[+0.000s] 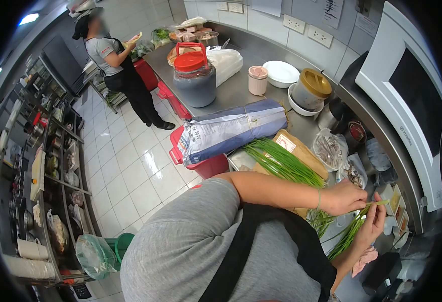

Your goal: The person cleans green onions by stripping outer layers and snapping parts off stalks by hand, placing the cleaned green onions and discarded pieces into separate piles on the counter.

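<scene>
At the right of the head view, my left hand is closed, its fingertips pinching a pale green stalk end. Close beside it, my right hand has its fingers bent around the same stalk. Long green stalks run down under my right hand. A large bunch of similar green stalks lies on a brown paper package, beyond my left forearm. Part of the counter below my hands is hidden by my arms.
A long wrapped package crosses the counter edge. Behind it stand a red-lidded jar, a pink cup and a gold-lidded tub. Bagged food sits right. A co-worker stands at the far left.
</scene>
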Motion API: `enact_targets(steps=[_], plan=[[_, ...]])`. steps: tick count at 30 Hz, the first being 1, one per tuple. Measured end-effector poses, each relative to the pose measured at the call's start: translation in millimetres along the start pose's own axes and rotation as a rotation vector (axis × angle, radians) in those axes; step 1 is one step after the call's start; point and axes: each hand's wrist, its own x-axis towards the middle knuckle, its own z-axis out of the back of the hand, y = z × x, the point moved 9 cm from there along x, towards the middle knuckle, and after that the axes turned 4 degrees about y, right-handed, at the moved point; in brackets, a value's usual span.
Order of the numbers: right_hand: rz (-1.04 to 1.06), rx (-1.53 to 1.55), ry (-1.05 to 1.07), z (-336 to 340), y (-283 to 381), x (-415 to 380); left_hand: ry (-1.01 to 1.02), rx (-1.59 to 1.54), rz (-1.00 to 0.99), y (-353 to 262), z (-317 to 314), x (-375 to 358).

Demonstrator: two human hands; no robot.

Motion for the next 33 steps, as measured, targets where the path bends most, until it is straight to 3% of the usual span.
enact_targets(steps=[8,11,14,16,18,20,22,24,25,28,31,33], plan=[[0.075,0.193,-0.304,63.2,0.3,-1.3,-0.074,0.106,-0.091,3.5,-18.0,-21.3],[0.166,0.196,-0.532,103.4,37.2,-4.6,0.055,0.108,-0.132,37.9,-54.9,-37.6],[0.239,0.135,-0.715,176.7,47.9,-16.9,0.236,0.199,-0.025,77.8,-74.0,-56.1],[0.345,0.010,-0.861,190.3,80.3,-28.5,0.270,0.371,-0.096,104.6,-85.8,-64.8],[0.455,0.029,-0.876,212.3,83.8,-31.1,0.511,0.574,-0.003,137.9,-95.5,-75.4],[0.294,0.115,-0.532,214.7,61.2,-5.9,0.483,0.422,0.203,140.3,-66.5,-71.2],[0.215,0.130,-0.483,177.2,47.0,5.5,0.463,0.457,0.298,140.3,-42.2,-58.3],[-0.041,0.174,-0.470,134.2,20.4,11.7,0.263,0.347,0.194,119.4,-12.3,-35.7],[-0.058,0.220,-0.350,115.8,7.9,18.0,0.178,0.266,0.126,107.2,-0.7,-24.7],[-0.155,0.323,-0.145,67.4,-19.6,28.3,0.170,0.117,0.108,72.3,16.5,-3.4],[-0.236,0.435,0.009,28.0,-30.0,30.9,0.152,-0.120,0.314,62.0,21.8,5.3],[-0.288,0.460,0.076,7.7,-39.6,30.5,0.047,-0.196,0.133,42.9,19.7,12.9]])
